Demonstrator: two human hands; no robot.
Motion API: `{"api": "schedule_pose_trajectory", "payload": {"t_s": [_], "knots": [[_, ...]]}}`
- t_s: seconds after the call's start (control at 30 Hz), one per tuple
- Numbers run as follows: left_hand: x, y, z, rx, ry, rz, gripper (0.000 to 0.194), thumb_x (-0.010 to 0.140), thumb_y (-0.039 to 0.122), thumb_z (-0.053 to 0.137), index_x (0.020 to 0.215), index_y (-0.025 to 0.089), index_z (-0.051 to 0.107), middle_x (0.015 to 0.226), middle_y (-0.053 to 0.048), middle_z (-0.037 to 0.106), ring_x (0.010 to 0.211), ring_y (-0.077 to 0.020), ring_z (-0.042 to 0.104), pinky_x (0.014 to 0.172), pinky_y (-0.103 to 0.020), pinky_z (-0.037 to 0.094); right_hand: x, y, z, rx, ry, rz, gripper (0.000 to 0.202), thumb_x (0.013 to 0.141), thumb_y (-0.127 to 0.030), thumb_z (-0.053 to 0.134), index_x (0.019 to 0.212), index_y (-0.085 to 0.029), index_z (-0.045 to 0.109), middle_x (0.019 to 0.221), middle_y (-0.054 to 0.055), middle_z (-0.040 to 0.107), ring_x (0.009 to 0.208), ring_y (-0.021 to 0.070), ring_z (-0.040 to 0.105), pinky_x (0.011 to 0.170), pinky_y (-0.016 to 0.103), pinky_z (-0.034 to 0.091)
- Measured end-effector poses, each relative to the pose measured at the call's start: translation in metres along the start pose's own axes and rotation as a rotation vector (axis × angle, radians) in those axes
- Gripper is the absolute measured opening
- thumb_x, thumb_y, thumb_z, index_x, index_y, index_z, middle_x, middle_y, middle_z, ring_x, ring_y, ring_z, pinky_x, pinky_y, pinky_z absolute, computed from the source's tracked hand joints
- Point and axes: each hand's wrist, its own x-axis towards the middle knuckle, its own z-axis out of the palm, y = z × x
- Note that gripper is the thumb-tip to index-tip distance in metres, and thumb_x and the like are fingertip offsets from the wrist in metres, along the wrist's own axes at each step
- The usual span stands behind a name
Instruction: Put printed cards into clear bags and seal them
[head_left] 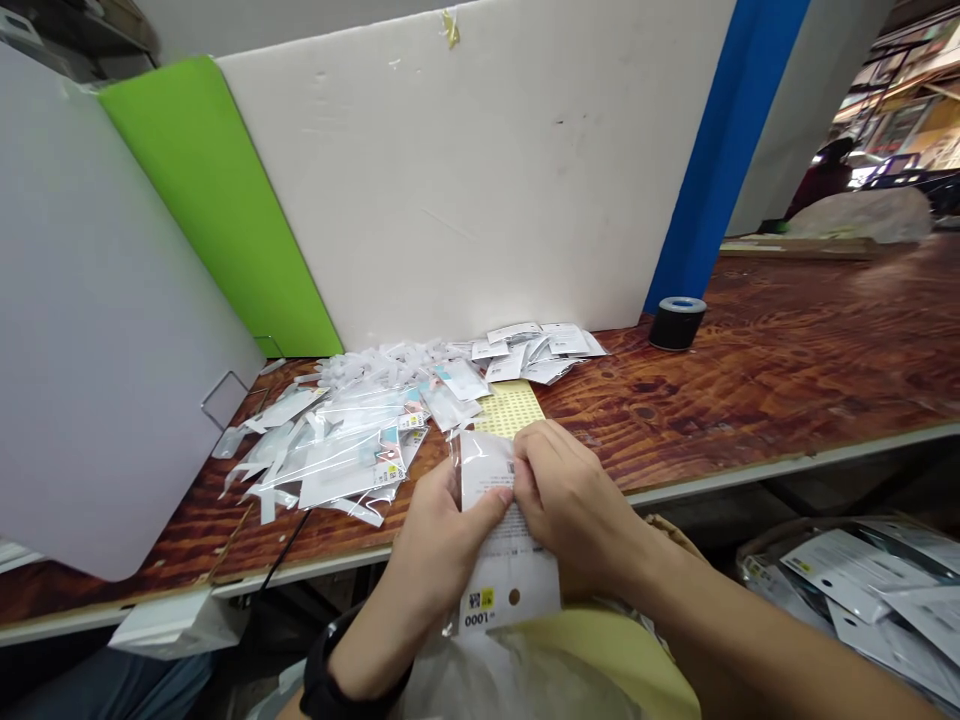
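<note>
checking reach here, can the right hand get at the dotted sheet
Probably yes: the dotted sheet lies just beyond the right hand, partly uncovered, though that hand is at the packet.

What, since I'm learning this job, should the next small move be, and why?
Perhaps smooth the right edge of the packet with the right hand: it is curled against that edge, while the left hand grips the opposite side and could steady it.

On the worktop (795, 350), before an upright board (480, 180), scattered packets (349, 455) lie left of a sheet (514, 405), a packet heap (540, 350) behind it and a roll (676, 325) farther right, with one packet (510, 570) between the hands (574, 490) in front.
</note>
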Motion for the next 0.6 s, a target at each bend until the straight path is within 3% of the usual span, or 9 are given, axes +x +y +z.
{"api": "schedule_pose_trajectory", "payload": {"t_s": [0.2, 0.37, 0.6], "knots": [[-0.003, 0.000, 0.000, 0.025, -0.033, 0.013, 0.026, 0.077, 0.031, 0.064, 0.098, 0.015, 0.062, 0.098, -0.008, 0.068, 0.088, -0.0237, 0.061, 0.075, -0.031, 0.047, 0.004, 0.010, -0.003, 0.036, 0.032, 0.141, 0.018, 0.087, -0.010, 0.035, 0.072, -0.020, 0.041, 0.067, 0.003, 0.048, 0.058, 0.0173, 0.046, 0.055, 0.030, 0.037], [-0.010, 0.000, -0.004, -0.019, -0.077, -0.024, 0.027, 0.079, 0.032, 0.063, 0.101, 0.017, 0.062, 0.100, -0.008, 0.068, 0.078, -0.0200, 0.062, 0.072, -0.030, 0.047, 0.007, 0.014, -0.015, 0.174, -0.014, 0.323, 0.015, 0.089, -0.015, 0.039, 0.075, -0.020, 0.043, 0.070, 0.003, 0.052, 0.062, 0.0171, 0.051, 0.056, 0.028, 0.038], [-0.011, 0.003, -0.004, -0.170, -0.178, -0.090, 0.026, 0.074, 0.028, 0.068, 0.097, 0.016, 0.063, 0.090, -0.006, 0.069, 0.071, -0.0159, 0.061, 0.066, -0.026, 0.048, 0.008, 0.011, -0.020, 0.219, -0.023, 0.384, 0.016, 0.088, -0.017, 0.039, 0.072, -0.021, 0.041, 0.066, 0.002, 0.052, 0.059, 0.0169, 0.048, 0.054, 0.029, 0.036]]}}
